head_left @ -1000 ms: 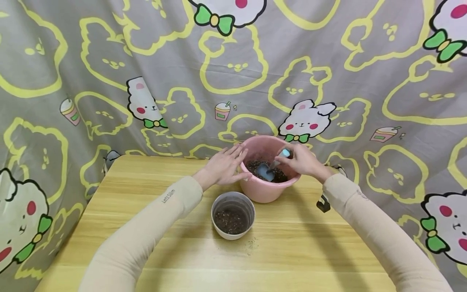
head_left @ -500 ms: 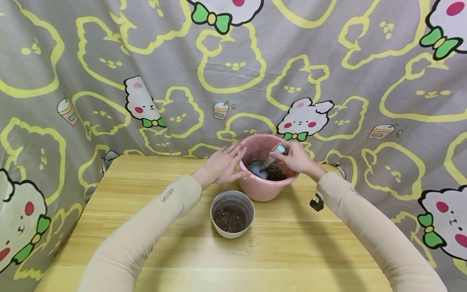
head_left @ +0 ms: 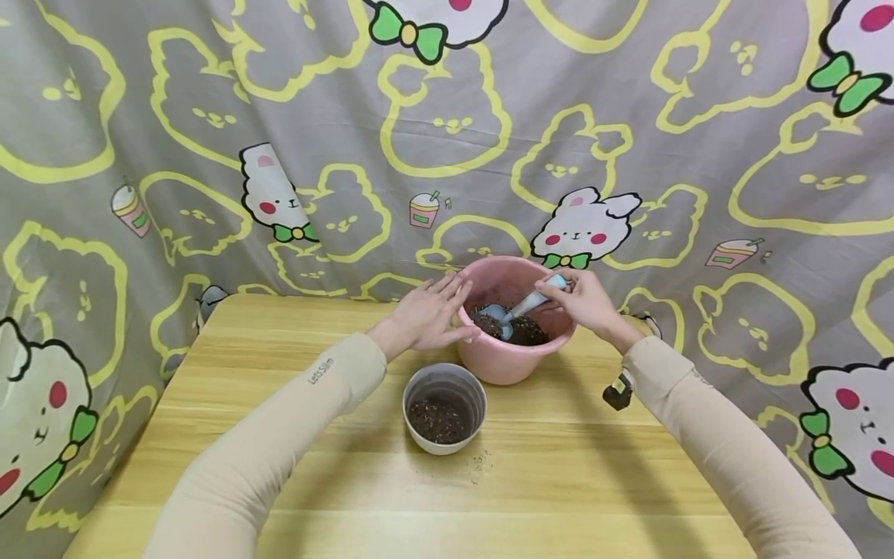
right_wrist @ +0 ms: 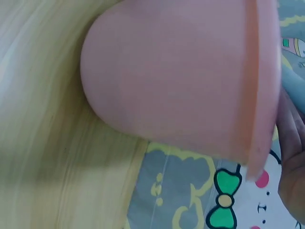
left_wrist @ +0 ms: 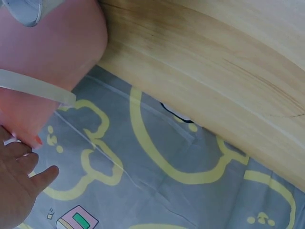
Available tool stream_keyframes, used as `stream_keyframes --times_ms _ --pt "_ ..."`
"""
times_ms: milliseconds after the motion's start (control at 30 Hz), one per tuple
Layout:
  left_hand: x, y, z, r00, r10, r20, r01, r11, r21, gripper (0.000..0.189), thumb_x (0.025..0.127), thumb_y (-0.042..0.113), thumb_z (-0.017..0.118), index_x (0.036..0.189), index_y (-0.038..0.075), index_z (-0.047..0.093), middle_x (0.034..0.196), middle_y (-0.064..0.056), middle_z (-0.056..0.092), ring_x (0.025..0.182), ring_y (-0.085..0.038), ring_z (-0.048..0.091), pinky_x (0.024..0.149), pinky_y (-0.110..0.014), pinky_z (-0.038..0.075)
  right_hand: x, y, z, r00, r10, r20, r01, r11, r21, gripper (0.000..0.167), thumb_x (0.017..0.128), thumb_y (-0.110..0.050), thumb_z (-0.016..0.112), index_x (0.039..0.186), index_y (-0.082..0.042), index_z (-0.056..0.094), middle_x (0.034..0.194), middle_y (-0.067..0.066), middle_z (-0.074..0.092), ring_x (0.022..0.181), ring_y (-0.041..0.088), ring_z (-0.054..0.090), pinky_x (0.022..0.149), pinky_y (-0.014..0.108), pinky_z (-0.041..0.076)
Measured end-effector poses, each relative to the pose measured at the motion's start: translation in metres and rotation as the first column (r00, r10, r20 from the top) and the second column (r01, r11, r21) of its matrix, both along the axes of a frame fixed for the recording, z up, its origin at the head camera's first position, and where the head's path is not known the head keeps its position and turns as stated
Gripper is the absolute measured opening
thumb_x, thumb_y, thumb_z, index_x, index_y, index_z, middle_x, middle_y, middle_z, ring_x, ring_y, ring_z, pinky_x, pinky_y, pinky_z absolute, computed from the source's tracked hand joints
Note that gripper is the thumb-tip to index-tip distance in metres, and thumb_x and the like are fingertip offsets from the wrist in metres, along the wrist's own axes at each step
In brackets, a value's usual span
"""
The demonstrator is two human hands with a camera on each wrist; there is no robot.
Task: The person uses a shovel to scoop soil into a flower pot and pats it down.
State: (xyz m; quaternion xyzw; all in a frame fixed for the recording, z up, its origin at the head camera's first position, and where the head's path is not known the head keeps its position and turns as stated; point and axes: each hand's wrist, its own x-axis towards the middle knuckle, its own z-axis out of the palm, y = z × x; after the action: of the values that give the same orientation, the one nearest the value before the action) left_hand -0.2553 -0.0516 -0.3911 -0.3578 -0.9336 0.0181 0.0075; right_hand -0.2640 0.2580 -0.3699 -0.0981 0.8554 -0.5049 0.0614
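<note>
Pinched the blue scoop (head_left: 525, 303) in the right hand (head_left: 588, 301), with the blade amid soil (head_left: 532, 335) inside the pink tub (head_left: 501, 368) on the worktop (head_left: 559, 497); rested the left hand (head_left: 423, 317) with extended fingers against the rim. Probably called for a level blade, lifted slowly.

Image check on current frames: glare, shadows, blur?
Head: pale glare on the wooden table in front of the white pot, long shadow beside the right sleeve. Right wrist: pink bucket looks soft, little surface detail. Left wrist: curtain bluish, table shaded beside the bucket.
</note>
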Motion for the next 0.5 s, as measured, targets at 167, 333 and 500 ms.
stream_keyframes --times_ms 167,333,500 --pt "0.001 0.001 0.000 1.000 0.004 -0.001 -0.004 1.000 -0.004 0.094 0.105 0.073 0.033 0.169 0.005 0.021 0.177 -0.015 0.018 0.165 -0.034 0.022 0.131 -0.052 0.032 0.001 0.005 0.002 0.997 0.000 0.077 0.006 0.997 -0.075 0.043 0.106 -0.023 0.065 0.125 0.016 0.061 0.084 -0.002 0.080 0.077 0.011 0.081 0.081 0.036 0.067" --pt "0.000 0.001 -0.001 1.000 0.006 0.002 -0.006 1.000 -0.009 0.094 0.105 0.073 0.032 0.169 0.006 0.019 0.177 -0.015 0.016 0.166 -0.032 0.019 0.132 -0.052 0.031 0.002 0.009 0.001 0.993 -0.024 0.119 0.035 0.995 -0.090 0.042 0.107 -0.023 0.063 0.124 0.015 0.060 0.082 -0.006 0.080 0.078 0.012 0.081 0.085 0.040 0.066" --pt "0.000 0.001 -0.001 1.000 0.009 -0.006 -0.009 1.000 -0.012 0.095 0.105 0.074 0.032 0.169 0.006 0.019 0.178 -0.014 0.016 0.166 -0.032 0.020 0.131 -0.053 0.033 0.001 0.015 0.001 0.987 -0.052 0.155 0.071 0.990 -0.121 0.046 0.108 -0.026 0.062 0.125 0.016 0.058 0.081 -0.007 0.079 0.079 0.013 0.082 0.084 0.036 0.066"
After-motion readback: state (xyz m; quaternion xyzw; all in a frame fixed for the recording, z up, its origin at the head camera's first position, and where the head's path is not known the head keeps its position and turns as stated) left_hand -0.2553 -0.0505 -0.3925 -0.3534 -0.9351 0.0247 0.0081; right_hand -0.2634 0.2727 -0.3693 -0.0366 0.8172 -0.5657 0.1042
